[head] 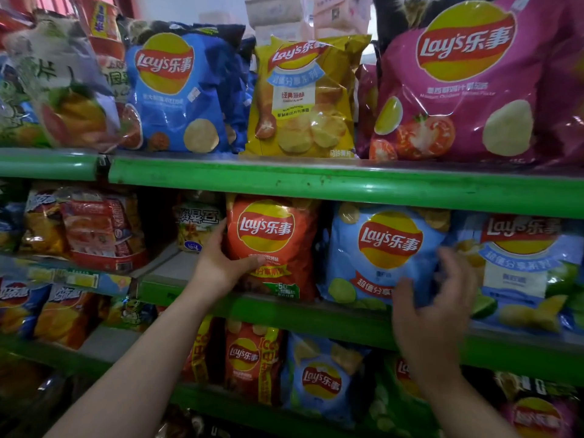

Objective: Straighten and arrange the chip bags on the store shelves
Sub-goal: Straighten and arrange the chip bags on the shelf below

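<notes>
Gripping the orange chip bag (275, 245) along its left edge, my left hand (221, 263) has the thumb laid across the front and the fingers tucked behind, a clamp that lets me turn or slide the bag without crushing what is inside. The bag stands upright on the middle shelf (316, 314), its base just inside the green lip below my wrist. To the left of that hand there is a bare stretch of shelf, then a small yellow snack bag (196, 229) set further back; I judge the orange bag is meant to square up against that gap.

My right hand (433, 308) is spread, fingers fanned and slightly curled, at the right edge of the light blue chip bag (379, 257). It is blurred, so I cannot tell for sure whether the fingertips touch the foil or hover just off it; it pinches nothing. Just to its right is another pale blue share-size bag (521, 267), which leans into the first, so the open palm probably serves to part or steady them.

Above both hands the top shelf carries blue (177, 90), yellow (303, 99) and magenta (467, 80) bags, fronts facing out, the yellow one tilted a little. Below my forearms the lower shelf bags look uneven, work I reckon is not yet done.
</notes>
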`<state>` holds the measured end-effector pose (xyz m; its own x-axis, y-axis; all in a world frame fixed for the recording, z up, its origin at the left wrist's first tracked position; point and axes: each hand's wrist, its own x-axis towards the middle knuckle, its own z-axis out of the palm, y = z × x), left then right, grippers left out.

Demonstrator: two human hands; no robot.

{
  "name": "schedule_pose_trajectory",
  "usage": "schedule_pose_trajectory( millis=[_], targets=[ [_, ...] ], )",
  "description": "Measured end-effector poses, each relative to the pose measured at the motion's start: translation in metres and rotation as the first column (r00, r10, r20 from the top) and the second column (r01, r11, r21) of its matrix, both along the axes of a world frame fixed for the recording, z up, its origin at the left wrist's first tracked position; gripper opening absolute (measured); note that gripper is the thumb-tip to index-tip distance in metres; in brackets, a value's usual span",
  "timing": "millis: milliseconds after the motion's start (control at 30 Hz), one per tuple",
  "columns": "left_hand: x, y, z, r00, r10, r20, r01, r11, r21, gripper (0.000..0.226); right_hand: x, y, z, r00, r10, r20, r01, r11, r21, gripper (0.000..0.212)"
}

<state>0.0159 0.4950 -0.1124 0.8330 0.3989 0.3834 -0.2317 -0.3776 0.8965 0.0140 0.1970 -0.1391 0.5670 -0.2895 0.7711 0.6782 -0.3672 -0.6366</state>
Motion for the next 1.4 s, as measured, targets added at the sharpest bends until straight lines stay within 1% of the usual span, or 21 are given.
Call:
schedule_pose_trajectory(
  millis=[33, 67, 100, 133, 167, 233, 300, 333, 367, 400, 433, 500, 567, 600, 733, 800, 900, 1067, 1167, 1300, 1400],
  targets=[
    [0.001, 0.001, 0.0, 1.0, -0.003, 0.002, 0.003, 1.0, -0.011, 0.111, -0.007, 0.01, -0.001, 0.996, 0.041, 0.075, -0.033, 0.993, -0.115, 0.043],
    [0.001, 0.003, -0.001, 1.0, -0.005, 0.003, 0.005, 1.0, -0.023, 0.109, -0.01, 0.021, 0.0, 0.99, 0.124, 0.069, -0.105, 0.969, -0.223, 0.04],
    [0.002, 0.005, -0.001, 1.0, -0.006, 0.004, 0.006, 1.0, -0.03, 0.106, -0.011, 0.035, 0.004, 0.979, 0.203, -0.021, -0.2, 0.933, -0.299, 0.043],
    [0.001, 0.006, -0.001, 1.0, -0.011, 0.002, 0.011, 0.999, -0.034, 0.104, -0.009, 0.05, 0.01, 0.955, 0.26, -0.144, -0.294, 0.896, -0.333, 0.051],
    [0.0, 0.007, -0.001, 1.0, -0.024, 0.001, 0.024, 0.999, -0.033, 0.1, -0.005, 0.064, 0.016, 0.914, 0.301, -0.273, -0.38, 0.871, -0.312, 0.064],
    [-0.002, 0.011, -0.002, 0.996, -0.086, 0.0, 0.086, 0.993, -0.077, 0.084, 0.007, 0.091, 0.031, 0.807, 0.352, -0.475, -0.482, 0.857, -0.184, 0.089],
    [0.0, 0.02, -0.001, 0.984, -0.177, 0.017, 0.176, 0.956, -0.235, 0.051, 0.019, 0.109, 0.044, 0.752, 0.393, -0.528, -0.506, 0.859, -0.081, 0.098],
    [0.002, 0.026, 0.002, 0.978, -0.203, 0.035, 0.203, 0.922, -0.33, 0.036, 0.025, 0.114, 0.049, 0.752, 0.395, -0.527, -0.491, 0.87, -0.048, 0.095],
    [0.006, 0.033, 0.004, 0.978, -0.203, 0.055, 0.208, 0.889, -0.407, 0.032, 0.029, 0.117, 0.051, 0.763, 0.384, -0.521, -0.466, 0.884, -0.031, 0.089],
    [0.011, 0.039, 0.006, 0.979, -0.195, 0.061, 0.202, 0.873, -0.444, 0.034, 0.032, 0.119, 0.052, 0.773, 0.37, -0.516, -0.445, 0.895, -0.026, 0.08],
    [0.018, 0.044, 0.009, 0.981, -0.19, 0.042, 0.189, 0.883, -0.429, 0.035, 0.034, 0.12, 0.053, 0.777, 0.357, -0.518, -0.435, 0.9, -0.031, 0.069],
    [0.034, 0.048, 0.015, 0.989, -0.147, -0.015, 0.135, 0.943, -0.304, 0.032, 0.035, 0.121, 0.052, 0.776, 0.357, -0.52, -0.436, 0.9, -0.033, 0.054],
    [0.051, 0.049, 0.02, 0.992, -0.107, -0.062, 0.095, 0.98, -0.172, 0.026, 0.034, 0.12, 0.051, 0.773, 0.38, -0.508, -0.442, 0.897, -0.001, 0.052],
    [0.059, 0.048, 0.024, 0.987, -0.133, -0.092, 0.119, 0.982, -0.15, 0.026, 0.034, 0.119, 0.05, 0.778, 0.382, -0.499, -0.435, 0.9, 0.009, 0.052],
    [0.079, 0.05, 0.031, 0.93, -0.278, -0.241, 0.248, 0.958, -0.146, 0.027, 0.036, 0.113, 0.05, 0.806, 0.336, -0.488, -0.385, 0.923, 0.0, 0.055],
    [0.084, 0.05, 0.026, 0.906, -0.321, -0.274, 0.28, 0.943, -0.181, 0.028, 0.038, 0.111, 0.05, 0.805, 0.33, -0.493, -0.381, 0.925, -0.002, 0.056],
    [0.089, 0.047, 0.019, 0.927, -0.29, -0.237, 0.241, 0.946, -0.216, 0.026, 0.039, 0.109, 0.049, 0.811, 0.328, -0.484, -0.38, 0.925, -0.009, 0.056],
    [0.084, 0.048, 0.02, 0.959, -0.224, -0.171, 0.202, 0.97, -0.136, 0.018, 0.042, 0.109, 0.048, 0.826, 0.305, -0.473, -0.36, 0.932, -0.028, 0.054],
    [0.073, 0.058, 0.022, 0.979, -0.167, -0.116, 0.153, 0.981, -0.118, 0.026, 0.043, 0.11, 0.046, 0.831, 0.297, -0.471, -0.351, 0.936, -0.029, 0.052],
    [0.056, 0.078, 0.026, 0.996, -0.041, -0.075, 0.035, 0.996, -0.085, 0.04, 0.044, 0.114, 0.046, 0.837, 0.289, -0.464, -0.339, 0.94, -0.027, 0.05],
    [0.042, 0.098, 0.024, 0.998, -0.012, -0.054, 0.008, 0.997, -0.071, 0.038, 0.045, 0.116, 0.045, 0.843, 0.286, -0.457, -0.334, 0.942, -0.026, 0.05]
  ],
)
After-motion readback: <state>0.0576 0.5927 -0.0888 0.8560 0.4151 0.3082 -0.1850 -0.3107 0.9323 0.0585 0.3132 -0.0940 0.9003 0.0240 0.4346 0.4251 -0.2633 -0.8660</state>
